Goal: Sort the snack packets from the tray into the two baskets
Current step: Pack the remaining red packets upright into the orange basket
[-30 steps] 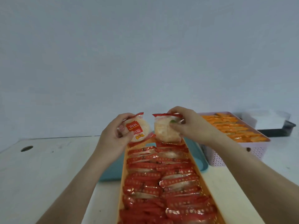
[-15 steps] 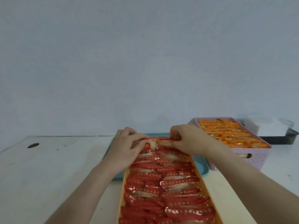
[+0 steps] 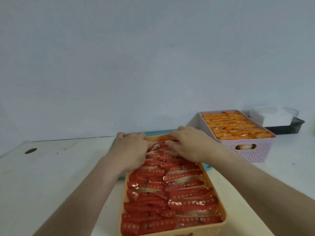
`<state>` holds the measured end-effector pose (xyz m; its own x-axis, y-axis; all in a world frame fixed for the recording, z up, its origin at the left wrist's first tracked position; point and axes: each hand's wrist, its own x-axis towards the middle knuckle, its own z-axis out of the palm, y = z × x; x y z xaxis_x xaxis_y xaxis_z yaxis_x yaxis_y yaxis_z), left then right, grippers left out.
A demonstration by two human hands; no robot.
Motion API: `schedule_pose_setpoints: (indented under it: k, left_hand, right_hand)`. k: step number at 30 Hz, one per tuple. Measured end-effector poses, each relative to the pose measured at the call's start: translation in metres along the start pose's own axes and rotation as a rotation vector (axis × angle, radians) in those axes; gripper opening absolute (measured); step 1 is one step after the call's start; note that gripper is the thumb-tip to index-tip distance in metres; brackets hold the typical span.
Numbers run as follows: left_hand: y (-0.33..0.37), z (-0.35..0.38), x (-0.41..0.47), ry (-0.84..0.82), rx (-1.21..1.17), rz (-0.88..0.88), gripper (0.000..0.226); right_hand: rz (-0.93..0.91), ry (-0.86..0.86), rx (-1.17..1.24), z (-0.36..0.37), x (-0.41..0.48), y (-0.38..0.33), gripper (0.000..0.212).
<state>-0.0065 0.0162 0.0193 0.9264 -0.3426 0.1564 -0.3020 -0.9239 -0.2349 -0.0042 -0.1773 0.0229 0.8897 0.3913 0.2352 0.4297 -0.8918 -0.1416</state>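
Snack packets (image 3: 170,188) in red wrappers filled the orange basket (image 3: 222,212) in two overlapped rows, packed too tightly to count. Two hands lay at its far end. The left hand (image 3: 131,150) and right hand (image 3: 187,145) had fingers curled down onto the endmost packets with the tips hidden, so I could not tell whether either grip pinched one.

There were two baskets in all: the pink basket (image 3: 252,154) stood well apart to the right, full of orange packets (image 3: 235,128). One teal tray (image 3: 207,166) showed at either side of the orange basket's far half.

Open white desk (image 3: 59,176) lay to the left, with one round hole (image 3: 30,150) near its back edge. A black tray (image 3: 293,126) holding something white sat far right against a plain pale wall (image 3: 153,65).
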Motion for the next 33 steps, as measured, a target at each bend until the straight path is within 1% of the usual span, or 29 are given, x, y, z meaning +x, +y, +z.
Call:
schedule_pose_setpoints:
  k: [2, 3, 5, 7, 8, 9, 11, 13, 14, 15, 16, 17, 19, 20, 21, 22, 24, 25, 27, 29, 31, 33]
  left_hand:
    - [0.000, -0.002, -0.001, -0.069, -0.013, -0.017, 0.033]
    - [0.000, -0.003, -0.002, -0.068, -0.058, -0.034, 0.033]
    - [-0.003, -0.005, -0.009, 0.052, -0.254, -0.079, 0.034]
    - [0.002, -0.006, -0.027, 0.192, -0.548, -0.117, 0.039]
    - [0.007, -0.005, -0.039, 0.204, -0.643, -0.108, 0.040]
    - [0.013, -0.004, -0.050, 0.174, -0.635, -0.074, 0.043]
    - [0.026, 0.004, -0.069, 0.007, -0.406, -0.038, 0.054]
    - [0.027, 0.008, -0.068, -0.126, -0.241, -0.065, 0.060]
    - [0.026, 0.007, -0.064, -0.162, -0.223, -0.075, 0.060]
    - [0.026, 0.006, -0.061, -0.173, -0.242, -0.076, 0.059]
    - [0.027, 0.004, -0.062, -0.140, -0.304, -0.072, 0.057]
    - [0.028, 0.003, -0.065, -0.058, -0.421, -0.073, 0.053]
    - [0.032, 0.000, -0.078, 0.149, -0.802, -0.174, 0.037]
    - [0.036, -0.003, -0.088, 0.221, -0.996, -0.260, 0.030]
    - [0.040, -0.004, -0.100, 0.258, -1.145, -0.348, 0.028]
    - [0.045, -0.003, -0.111, 0.253, -1.256, -0.416, 0.030]
    - [0.054, 0.004, -0.129, 0.192, -1.449, -0.480, 0.036]
    - [0.060, 0.005, -0.134, 0.180, -1.540, -0.485, 0.035]
    - [0.069, 0.004, -0.141, 0.225, -1.672, -0.510, 0.036]
    - [0.075, -0.003, -0.145, 0.285, -1.760, -0.564, 0.043]
    - [0.077, -0.009, -0.145, 0.317, -1.801, -0.584, 0.046]
    - [0.071, -0.017, -0.140, 0.351, -1.816, -0.596, 0.045]
  right_hand:
    - [0.038, -0.119, -0.002, 0.001, -0.010, -0.007, 0.052]
    - [0.050, -0.182, -0.015, 0.003, -0.016, -0.010, 0.059]
    - [0.067, -0.259, -0.069, 0.010, -0.020, -0.012, 0.072]
    - [0.097, -0.283, -0.121, 0.015, -0.020, -0.012, 0.076]
    - [0.108, -0.283, -0.142, 0.017, -0.020, -0.013, 0.077]
    - [0.116, -0.275, -0.165, 0.017, -0.019, -0.014, 0.076]
    - [0.125, -0.240, -0.196, 0.022, -0.022, -0.019, 0.074]
    - [0.125, -0.155, -0.184, 0.025, -0.024, -0.021, 0.071]
    - [0.128, -0.091, -0.129, 0.025, -0.025, -0.021, 0.067]
    - [0.144, -0.021, -0.019, 0.024, -0.026, -0.020, 0.062]
    - [0.171, 0.049, 0.125, 0.020, -0.029, -0.021, 0.058]
    - [0.215, 0.098, 0.273, 0.014, -0.033, -0.019, 0.057]
    - [0.323, 0.105, 0.486, 0.000, -0.047, -0.013, 0.058]
    - [0.371, 0.059, 0.568, -0.007, -0.056, -0.008, 0.057]
    - [0.410, -0.016, 0.647, -0.012, -0.068, -0.005, 0.053]
    - [0.445, -0.109, 0.710, -0.016, -0.081, -0.002, 0.046]
    - [0.451, -0.291, 0.754, -0.017, -0.100, -0.002, 0.034]
    - [0.446, -0.334, 0.769, -0.014, -0.106, -0.003, 0.032]
    - [0.454, -0.311, 0.807, -0.007, -0.112, -0.010, 0.028]
    - [0.469, -0.221, 0.793, -0.002, -0.115, -0.017, 0.028]
    - [0.481, -0.164, 0.775, 0.001, -0.113, -0.020, 0.029]
    - [0.480, -0.134, 0.824, -0.002, -0.107, -0.023, 0.029]
